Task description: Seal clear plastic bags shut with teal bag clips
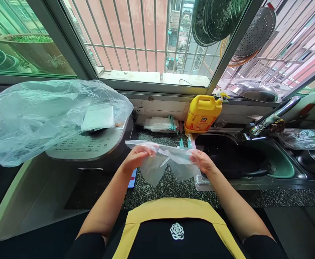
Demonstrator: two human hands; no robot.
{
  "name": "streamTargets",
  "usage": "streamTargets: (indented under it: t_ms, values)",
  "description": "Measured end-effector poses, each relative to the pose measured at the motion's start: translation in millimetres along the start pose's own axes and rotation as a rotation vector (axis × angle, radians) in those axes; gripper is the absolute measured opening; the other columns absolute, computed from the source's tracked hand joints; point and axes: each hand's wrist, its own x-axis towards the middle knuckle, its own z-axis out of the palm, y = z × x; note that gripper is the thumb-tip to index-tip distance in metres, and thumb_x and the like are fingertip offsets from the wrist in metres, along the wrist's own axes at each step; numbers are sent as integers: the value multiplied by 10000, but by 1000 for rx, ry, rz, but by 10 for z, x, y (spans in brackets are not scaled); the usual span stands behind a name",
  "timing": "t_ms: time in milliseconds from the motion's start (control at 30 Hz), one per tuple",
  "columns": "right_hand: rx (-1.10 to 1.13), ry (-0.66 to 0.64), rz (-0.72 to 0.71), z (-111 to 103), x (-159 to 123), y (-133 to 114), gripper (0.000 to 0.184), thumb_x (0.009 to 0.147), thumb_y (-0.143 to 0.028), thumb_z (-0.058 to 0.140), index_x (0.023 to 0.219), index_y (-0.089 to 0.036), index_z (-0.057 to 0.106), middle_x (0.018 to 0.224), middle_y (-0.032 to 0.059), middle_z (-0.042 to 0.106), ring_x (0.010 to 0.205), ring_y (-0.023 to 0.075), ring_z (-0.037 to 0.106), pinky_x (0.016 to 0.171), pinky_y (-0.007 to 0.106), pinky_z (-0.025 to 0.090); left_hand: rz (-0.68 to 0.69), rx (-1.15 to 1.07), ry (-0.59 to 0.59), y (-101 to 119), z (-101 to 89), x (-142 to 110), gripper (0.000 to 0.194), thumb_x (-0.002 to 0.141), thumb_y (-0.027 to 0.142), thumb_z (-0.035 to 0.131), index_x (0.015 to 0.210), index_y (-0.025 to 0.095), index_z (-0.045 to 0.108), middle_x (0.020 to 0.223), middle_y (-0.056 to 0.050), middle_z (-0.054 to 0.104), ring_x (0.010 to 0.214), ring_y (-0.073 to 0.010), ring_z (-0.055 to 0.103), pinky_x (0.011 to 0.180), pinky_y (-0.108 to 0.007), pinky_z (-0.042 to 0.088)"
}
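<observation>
A small clear plastic bag (165, 161) is stretched between both hands above the speckled countertop (170, 189). My left hand (136, 157) pinches its left edge with the fingers closed. The bag's right edge is gripped by my right hand (202, 160), fingers also closed. The bag hangs limp below the hands, just left of the sink (254, 162).
A large crumpled clear bag (46, 115) lies over a grey cooker (92, 147) at the left. A yellow detergent jug (203, 113) and a stack of folded bags (161, 124) stand by the window sill. A faucet (274, 116) reaches over the sink; strainers (254, 32) hang outside the window.
</observation>
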Motion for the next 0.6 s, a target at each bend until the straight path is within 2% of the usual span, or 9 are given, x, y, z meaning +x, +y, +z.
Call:
streamTargets:
  t_ms: [100, 133, 200, 267, 367, 433, 533, 600]
  values:
    - [-45, 68, -188, -75, -50, -124, 374, 499, -472, 825, 639, -178, 641, 564, -23, 615, 515, 94, 517, 522, 225, 428, 53, -35, 27, 129, -88, -82, 255, 600, 379, 760, 531, 159, 650, 1021, -108, 698, 767, -219, 642, 664, -337, 498]
    - [-65, 56, -241, -101, -89, -190, 369, 508, -477, 823, 648, -185, 647, 590, -14, 628, 546, 105, 536, 548, 236, 444, 86, -60, 54, 165, -99, -107, 235, 603, 361, 755, 534, 163, 649, 1133, -99, 668, 793, -222, 648, 661, -335, 505]
    - [-112, -21, -286, -134, -152, -335, 435, 508, -542, 808, 727, -190, 675, 667, 27, 667, 600, 139, 574, 573, 266, 470, 128, -77, 73, 216, -83, -140, 212, 617, 347, 744, 542, 170, 653, 1222, -85, 630, 816, -223, 653, 659, -336, 516]
    - [-141, -66, -289, -121, -155, -461, 565, 493, -627, 775, 836, -186, 687, 710, 50, 676, 606, 149, 577, 547, 267, 466, 123, -39, 47, 235, -23, -146, 206, 623, 349, 744, 558, 172, 662, 1203, -90, 640, 832, -231, 656, 671, -341, 522]
    - [-284, 34, -355, -28, -60, -559, 430, 542, -559, 779, 706, -181, 656, 589, -1, 601, 507, 102, 489, 470, 228, 399, 105, 46, 41, 230, 81, -116, 195, 653, 344, 737, 588, 172, 671, 953, -95, 712, 827, -222, 653, 702, -326, 513]
    - [-396, 157, -483, 39, 8, -588, 335, 617, -487, 753, 612, -181, 615, 552, -19, 558, 485, 89, 450, 459, 223, 376, 104, 79, 68, 237, 117, -82, 196, 670, 354, 735, 643, 168, 680, 837, -87, 711, 774, -193, 644, 697, -298, 501]
    - [-532, 290, -697, 99, 30, -675, 252, 729, -420, 667, 638, -188, 627, 609, -4, 586, 510, 98, 473, 475, 233, 393, 88, 59, 121, 297, 113, -4, 398, 615, 480, 761, 844, 162, 692, 900, -93, 698, 620, -138, 605, 549, -241, 465]
    - [-609, 350, -808, 126, -18, -785, 206, 771, -376, 629, 672, -195, 636, 641, 2, 605, 515, 101, 491, 483, 237, 409, 111, 48, 242, 364, 117, 66, 453, 582, 496, 780, 877, 169, 675, 775, -41, 673, 475, -74, 502, 427, -190, 369]
